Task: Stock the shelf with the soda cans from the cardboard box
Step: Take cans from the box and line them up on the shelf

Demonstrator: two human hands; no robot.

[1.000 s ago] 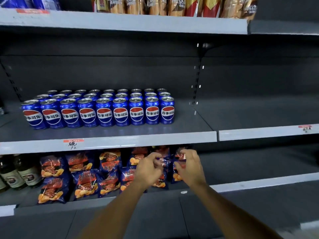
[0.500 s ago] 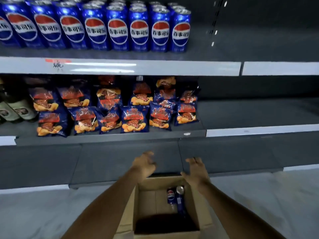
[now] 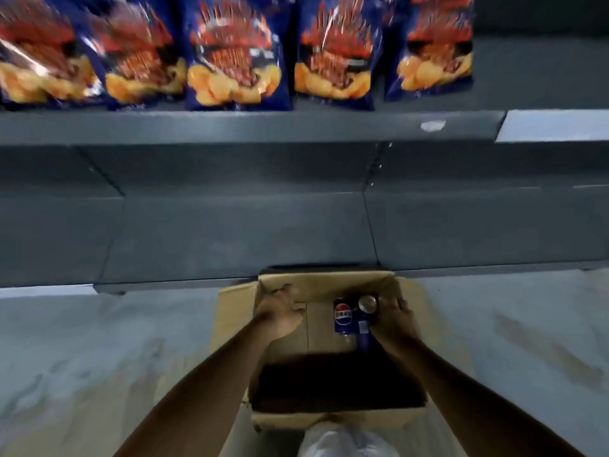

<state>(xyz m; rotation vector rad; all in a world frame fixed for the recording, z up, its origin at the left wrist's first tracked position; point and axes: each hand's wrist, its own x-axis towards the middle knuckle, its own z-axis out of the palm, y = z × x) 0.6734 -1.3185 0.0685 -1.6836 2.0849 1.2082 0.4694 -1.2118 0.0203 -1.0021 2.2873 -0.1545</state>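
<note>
An open cardboard box (image 3: 329, 420) sat on the pale floor (image 3: 99, 351) just in front of the dark base of the shelf (image 3: 230, 130), with its flaps folded outward. Inside it, toward the far right corner, stood 2 blue soda cans side by side: the left can (image 3: 343, 316) showed its red, white and blue logo, and the right can (image 3: 366, 313) showed its silver top. Both forearms reached down into the box. The right hand (image 3: 393, 319) had its fingers curled around the right can, gripping it near the top from the right side. The left hand (image 3: 279, 313) was at the far left inner wall of the box, fingers bent over the cardboard there and apart from the cans; whether it was pressing the wall or gripping its edge could not be told. The near half of the box interior lay in deep shadow. On the shelf above, 5 chip bags (image 3: 235, 57) in dark blue with red and orange printing stood in a row along the front edge, blurred. A small white scrap (image 3: 432, 126) lay on the shelf's front lip, right of the bags. A bit of pale cloth (image 3: 342, 440) showed at the bottom edge, below the box.
</note>
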